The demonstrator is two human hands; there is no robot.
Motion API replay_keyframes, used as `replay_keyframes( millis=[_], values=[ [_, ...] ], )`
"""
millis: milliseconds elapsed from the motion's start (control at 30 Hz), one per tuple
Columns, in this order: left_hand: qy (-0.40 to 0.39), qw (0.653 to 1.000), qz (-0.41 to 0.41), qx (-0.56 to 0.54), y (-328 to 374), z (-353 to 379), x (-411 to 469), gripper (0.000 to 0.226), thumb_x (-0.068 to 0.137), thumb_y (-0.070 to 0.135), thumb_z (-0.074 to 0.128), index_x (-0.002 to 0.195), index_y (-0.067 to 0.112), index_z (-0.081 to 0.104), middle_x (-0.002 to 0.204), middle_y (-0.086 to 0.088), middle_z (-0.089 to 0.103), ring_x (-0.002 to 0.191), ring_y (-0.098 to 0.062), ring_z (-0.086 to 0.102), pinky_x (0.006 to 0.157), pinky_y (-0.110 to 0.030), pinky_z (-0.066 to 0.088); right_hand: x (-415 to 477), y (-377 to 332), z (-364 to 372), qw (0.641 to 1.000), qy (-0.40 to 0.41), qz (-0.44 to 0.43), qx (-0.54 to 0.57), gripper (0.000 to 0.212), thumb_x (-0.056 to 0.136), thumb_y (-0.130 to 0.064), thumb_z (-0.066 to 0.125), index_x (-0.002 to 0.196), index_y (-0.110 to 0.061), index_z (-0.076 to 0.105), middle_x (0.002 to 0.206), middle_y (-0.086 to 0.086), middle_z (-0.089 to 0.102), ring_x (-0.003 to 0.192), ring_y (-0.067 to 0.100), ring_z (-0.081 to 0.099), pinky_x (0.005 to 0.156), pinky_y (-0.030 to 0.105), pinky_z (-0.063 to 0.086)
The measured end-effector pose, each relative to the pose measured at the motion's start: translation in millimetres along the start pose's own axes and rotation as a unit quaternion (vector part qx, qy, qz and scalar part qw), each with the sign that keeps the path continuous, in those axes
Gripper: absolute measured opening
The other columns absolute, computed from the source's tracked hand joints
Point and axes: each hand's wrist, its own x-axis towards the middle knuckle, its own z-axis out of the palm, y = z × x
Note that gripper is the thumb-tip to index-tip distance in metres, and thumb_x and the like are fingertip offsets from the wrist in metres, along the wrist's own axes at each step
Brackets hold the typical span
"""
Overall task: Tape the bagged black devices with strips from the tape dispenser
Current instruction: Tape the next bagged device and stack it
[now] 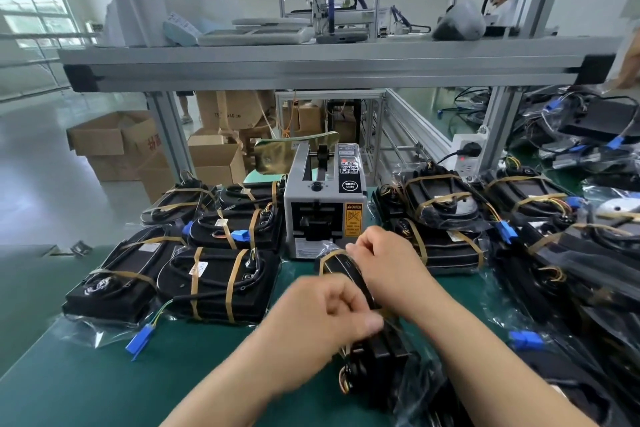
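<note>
table [86, 374]: green-topped, carrying everything below.
held device [381, 354]: black, in a clear bag, at the table's near middle, caught between both hands and standing on its edge rather than lying flat.
left hand [332, 312]: blurred; fingers curled, thumb pressed onto the held device's middle, gripping it from the left.
right hand [384, 263]: fingers curled over the held device's far end, gripping it from the right.
long axis: ran from the near edge away towards the tape dispenser, far end leaning slightly left.
tape strip [327, 257]: brown, wrapped across the far end, just beside the right fingertips.
tape dispenser [323, 204]: grey, upright, just beyond the held device, its outlet facing the person.
left pile [214, 281]: taped bagged devices, stacked left of the dispenser.
right pile [446, 243]: more taped devices, stacked to its right.
shelf [311, 62]: aluminium frame overhead, far side.
</note>
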Motion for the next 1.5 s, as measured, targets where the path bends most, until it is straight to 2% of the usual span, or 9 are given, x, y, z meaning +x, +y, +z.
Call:
replay_keyframes(
  millis=[167, 333, 667, 867, 1000, 1067, 1200, 1300, 1500],
  values=[
    [0.208, 0.924, -0.155, -0.281, -5.2, -35.7, 67.1, 0.017, 0.093, 0.026, 0.066, 0.083, 0.014, 0.071, 0.057, 0.006, 0.055, 0.043, -0.005, 0.044, 0.051, -0.021, 0.04, 0.4, 5.7, -4.6, 0.999, -0.007, 0.023, 0.026, 0.027, 0.101, -0.034, 0.051, 0.078, -0.02, 0.053, 0.082, -0.003, 0.059, 0.073, 0.011, 0.052, 0.057, 0.026, 0.034],
    [0.199, 0.846, -0.278, -0.41, -20.0, -32.1, 117.5, 0.022, 0.098, 0.026, 0.058, 0.081, 0.012, 0.063, 0.044, 0.008, 0.054, 0.038, -0.002, 0.049, 0.058, -0.02, 0.04, -1.4, 10.2, -7.4, 0.998, 0.0, 0.034, 0.056, 0.027, 0.101, -0.036, 0.052, 0.08, -0.02, 0.056, 0.08, -0.004, 0.06, 0.072, 0.01, 0.053, 0.059, 0.024, 0.037],
    [0.267, 0.782, -0.29, -0.484, -32.5, -23.3, 152.2, 0.012, 0.097, 0.018, 0.061, 0.088, 0.01, 0.057, 0.043, 0.003, 0.06, 0.03, -0.004, 0.053, 0.054, -0.026, 0.045, -0.2, 13.4, -5.1, 0.997, 0.003, 0.033, 0.073, 0.026, 0.099, -0.038, 0.055, 0.08, -0.021, 0.057, 0.078, -0.005, 0.06, 0.072, 0.01, 0.053, 0.06, 0.024, 0.038],
    [0.308, 0.727, -0.275, -0.548, -29.5, -20.2, 164.5, 0.011, 0.101, 0.01, 0.047, 0.1, 0.008, 0.057, 0.081, -0.002, 0.06, 0.082, -0.007, 0.067, 0.077, -0.033, 0.047, -0.7, 15.4, -6.3, 0.995, 0.009, 0.043, 0.092, 0.026, 0.098, -0.037, 0.056, 0.078, -0.022, 0.057, 0.078, -0.004, 0.061, 0.071, 0.011, 0.054, 0.058, 0.027, 0.038],
    [0.367, 0.73, -0.301, -0.492, -17.8, -12.5, 161.4, 0.004, 0.088, 0.004, 0.065, 0.089, 0.006, 0.061, 0.065, -0.002, 0.058, 0.052, -0.009, 0.055, 0.046, -0.027, 0.042, -2.1, 15.9, -7.8, 0.993, 0.012, 0.05, 0.102, 0.025, 0.098, -0.037, 0.056, 0.082, -0.019, 0.06, 0.079, -0.002, 0.062, 0.071, 0.013, 0.055, 0.061, 0.029, 0.042],
    [0.386, 0.737, -0.278, -0.48, -14.5, -10.8, 153.0, 0.013, 0.086, 0.003, 0.066, 0.078, 0.008, 0.057, 0.06, -0.002, 0.057, 0.048, -0.009, 0.052, 0.044, -0.024, 0.042, -3.2, 15.7, -8.0, 0.993, 0.012, 0.049, 0.103, 0.025, 0.099, -0.038, 0.056, 0.084, -0.018, 0.061, 0.079, -0.003, 0.062, 0.071, 0.012, 0.055, 0.06, 0.027, 0.042],
    [0.324, 0.851, -0.164, -0.38, -15.1, -15.6, 117.7, 0.019, 0.088, 0.011, 0.068, 0.071, 0.013, 0.06, 0.051, 0.005, 0.053, 0.041, -0.006, 0.048, 0.05, -0.021, 0.045, -4.7, 13.6, -6.0, 0.993, 0.012, 0.043, 0.107, 0.025, 0.099, -0.038, 0.056, 0.082, -0.019, 0.06, 0.078, -0.004, 0.061, 0.07, 0.01, 0.053, 0.057, 0.025, 0.038],
    [0.196, 0.945, -0.076, -0.249, -14.1, -25.4, 80.7, 0.026, 0.088, 0.017, 0.069, 0.062, 0.019, 0.065, 0.055, 0.004, 0.054, 0.049, -0.008, 0.049, 0.054, -0.023, 0.045, -4.2, 12.3, -3.0, 0.992, 0.008, 0.039, 0.12, 0.027, 0.099, -0.036, 0.056, 0.082, -0.017, 0.061, 0.077, -0.003, 0.061, 0.07, 0.011, 0.053, 0.059, 0.026, 0.04],
    [0.086, 0.985, -0.081, -0.122, -5.7, -31.5, 50.8, 0.024, 0.087, 0.02, 0.071, 0.064, 0.022, 0.075, 0.057, 0.001, 0.05, 0.051, -0.009, 0.042, 0.056, -0.021, 0.039, -3.4, 8.3, 0.1, 0.991, -0.013, 0.037, 0.131, 0.026, 0.099, -0.036, 0.055, 0.086, -0.016, 0.065, 0.079, -0.002, 0.065, 0.073, 0.011, 0.058, 0.061, 0.027, 0.043]
  ],
)
